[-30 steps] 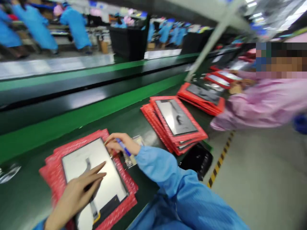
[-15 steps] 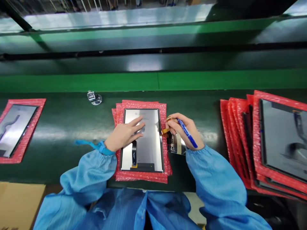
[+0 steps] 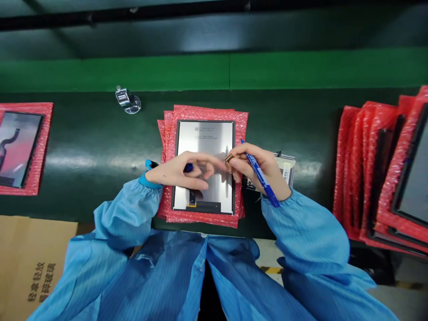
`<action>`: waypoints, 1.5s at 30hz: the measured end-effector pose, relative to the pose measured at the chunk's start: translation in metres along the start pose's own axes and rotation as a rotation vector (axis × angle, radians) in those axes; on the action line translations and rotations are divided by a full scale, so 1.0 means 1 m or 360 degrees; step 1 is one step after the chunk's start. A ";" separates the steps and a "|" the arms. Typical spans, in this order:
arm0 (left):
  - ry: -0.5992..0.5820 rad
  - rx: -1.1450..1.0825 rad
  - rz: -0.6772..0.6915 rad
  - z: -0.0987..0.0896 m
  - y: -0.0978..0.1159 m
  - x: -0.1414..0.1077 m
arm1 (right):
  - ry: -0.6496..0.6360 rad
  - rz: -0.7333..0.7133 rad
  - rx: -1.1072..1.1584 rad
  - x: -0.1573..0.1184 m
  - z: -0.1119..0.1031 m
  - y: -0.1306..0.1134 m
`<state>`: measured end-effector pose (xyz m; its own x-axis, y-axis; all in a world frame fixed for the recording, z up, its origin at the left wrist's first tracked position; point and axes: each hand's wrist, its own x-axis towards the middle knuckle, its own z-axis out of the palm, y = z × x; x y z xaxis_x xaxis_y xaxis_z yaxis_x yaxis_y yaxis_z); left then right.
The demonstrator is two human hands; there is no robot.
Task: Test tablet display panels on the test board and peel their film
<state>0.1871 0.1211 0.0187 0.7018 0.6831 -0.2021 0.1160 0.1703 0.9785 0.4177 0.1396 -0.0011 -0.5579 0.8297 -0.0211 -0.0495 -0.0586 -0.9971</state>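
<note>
Blue plastic marks both grips: the right hand [image 3: 259, 167] pinches a small copper-coloured flex cable tab [image 3: 229, 157] between thumb and forefinger while a blue pen [image 3: 261, 176] lies clamped along its other fingers, and the left hand [image 3: 182, 169] rests loosely curled on the display panel [image 3: 205, 165], its fingertips meeting the right hand's near the panel's right edge, with a small blue object [image 3: 188, 167] tucked under its fingers; what that object is cannot be told. The panel lies face down, silver back upward, on a stack of red bubble-wrap sleeves [image 3: 203, 218] in the middle of the dark green desk [image 3: 90, 151], with a dark flex strip [image 3: 192, 198] near its lower edge. Just right of the stack, partly behind the right hand, sits a small circuit board part [image 3: 287, 167]. A metal tally counter [image 3: 125, 99] stands farther back on the left. Another panel on red wrap [image 3: 20, 149] lies at the left edge, and a leaning pile of wrapped panels [image 3: 384, 174] fills the right. The thin tab could crease or tear if pulled sideways or too hard, the pen tip could scratch the panel's back, and pressure from the left hand might slide the panel on the slick wrap.
</note>
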 end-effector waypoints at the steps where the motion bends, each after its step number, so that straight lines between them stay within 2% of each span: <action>1: -0.0099 0.0044 0.0000 0.001 0.001 0.001 | -0.0002 -0.0004 -0.0019 0.000 0.000 0.000; 3: -0.0290 -0.0009 -0.0021 0.003 0.001 0.003 | 0.0005 -0.0016 -0.0047 0.000 0.001 0.001; 5: -0.0458 -0.0216 -0.0123 0.004 -0.002 0.001 | 0.0010 -0.0022 -0.0060 0.000 0.001 0.002; 8: -0.0505 -0.0483 -0.0201 0.004 -0.011 -0.005 | 0.0038 -0.0020 -0.0097 0.000 0.001 0.004; 10: -0.0267 -0.0577 -0.0092 0.005 -0.015 -0.007 | 0.0064 -0.0039 -0.0163 0.001 0.000 0.006; 12: 0.0164 -0.0569 0.0060 0.010 -0.017 -0.006 | 0.0057 -0.0072 -0.0245 0.001 0.000 0.007; 14: 0.0686 -0.0370 0.0164 0.017 -0.015 0.000 | 0.0015 -0.0099 -0.0320 0.001 -0.001 0.007; 16: 0.1096 0.0002 0.0226 0.026 -0.013 0.007 | -0.0038 -0.0101 -0.0378 0.001 -0.001 0.006; 17: 0.1227 0.0171 0.0245 0.029 -0.012 0.010 | -0.0061 -0.0098 -0.0396 0.001 -0.001 0.005; 19: 0.1348 0.0360 0.0275 0.035 -0.012 0.015 | -0.0091 -0.0092 -0.0415 0.001 0.000 0.004; 27: 0.1534 0.0430 0.0292 0.042 -0.019 0.018 | -0.0067 -0.0070 -0.0398 0.000 0.002 0.007; 37: 0.1383 0.0405 0.0256 0.041 -0.018 0.017 | -0.0055 -0.0029 -0.0380 0.000 0.002 0.007; 45: 0.1448 0.0401 0.0264 0.043 -0.020 0.018 | -0.0060 -0.0024 -0.0332 0.000 0.002 0.006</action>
<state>0.2274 0.0997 -0.0032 -0.0799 0.9927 0.0899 0.2862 -0.0635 0.9561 0.4158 0.1383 -0.0066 -0.5894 0.8078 -0.0073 0.1123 0.0729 -0.9910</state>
